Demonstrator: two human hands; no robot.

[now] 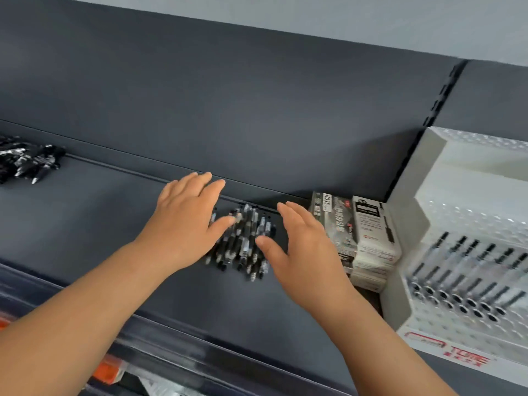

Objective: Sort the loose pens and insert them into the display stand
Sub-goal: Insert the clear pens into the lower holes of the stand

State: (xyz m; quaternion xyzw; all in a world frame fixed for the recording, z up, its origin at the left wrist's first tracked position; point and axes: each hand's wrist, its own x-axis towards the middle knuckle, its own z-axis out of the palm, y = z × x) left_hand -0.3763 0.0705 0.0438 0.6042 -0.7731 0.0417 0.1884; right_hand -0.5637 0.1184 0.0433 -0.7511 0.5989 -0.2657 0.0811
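Observation:
A pile of loose black pens [245, 240] lies on the dark grey shelf [114, 218], close to its back wall. My left hand [185, 221] rests on the pile's left side with fingers straight and the thumb touching the pens. My right hand [300, 247] stands just right of the pile, fingers straight, its thumb at the pile's edge. At the right stands a white tiered display stand [463, 212] with a row of several pens [468, 278] in its holes. Its upper tiers show empty holes.
A second heap of black pens [27, 161] lies at the shelf's far left. Stacked pen boxes [360, 238] sit between the pile and the stand. The shelf's front rail [200, 344] runs below my arms, with orange items [108, 370] on a lower level.

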